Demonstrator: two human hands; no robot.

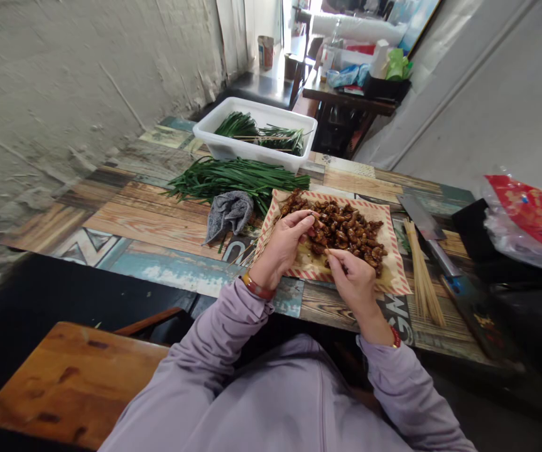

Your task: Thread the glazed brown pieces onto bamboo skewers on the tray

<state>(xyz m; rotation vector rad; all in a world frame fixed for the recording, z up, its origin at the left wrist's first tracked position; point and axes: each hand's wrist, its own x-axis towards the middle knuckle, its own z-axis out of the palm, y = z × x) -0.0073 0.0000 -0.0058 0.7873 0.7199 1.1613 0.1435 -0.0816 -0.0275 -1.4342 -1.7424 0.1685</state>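
Note:
Dark, glossy brown pieces of what looks like sauced meat (346,229) lie heaped on a sheet of paper (395,267) with a red-striped border. Over the left part of the heap, my left hand (289,242) is closed in a pinch. At the heap's near edge, thumb and fingers of my right hand (354,276) are pressed together too. What either pinch holds is too small to make out. Thin sticks (265,237) show beside my left hand at the paper's left edge. A bundle of bamboo skewers (422,273) lies right of the paper.
Long green chives (233,179) and a grey cloth (229,215) lie left of the paper. Behind stands a white plastic tub (211,141) with more greens and sticks. A cleaver (421,216) lies at right, near a red-and-clear plastic bag (532,216). A wooden stool (77,383) stands front left.

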